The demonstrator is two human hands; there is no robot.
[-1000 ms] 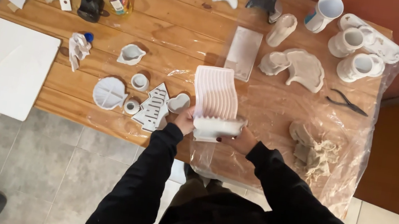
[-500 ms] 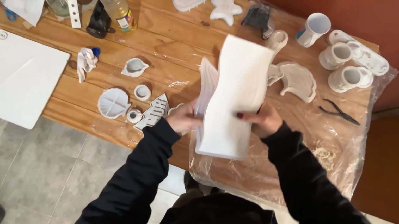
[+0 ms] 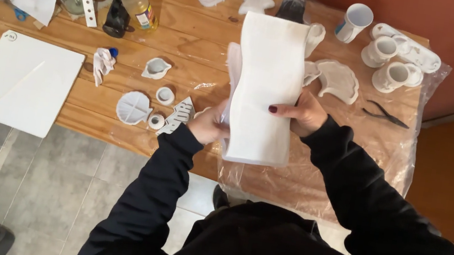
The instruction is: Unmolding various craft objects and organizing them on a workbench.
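both hands raised, left hand [image 3: 207,127] and right hand [image 3: 301,111] fingers clamped.

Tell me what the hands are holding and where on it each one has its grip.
A white wavy slab, lifted above the table. The left hand grips its left edge near the bottom; the right hand grips its right edge, thumb across the face.

Person is wearing a black long-sleeved top, cuffs reaching both wrists, a small patch showing at the chest, dark red polish showing on a right hand [image 3: 301,111] thumbnail.
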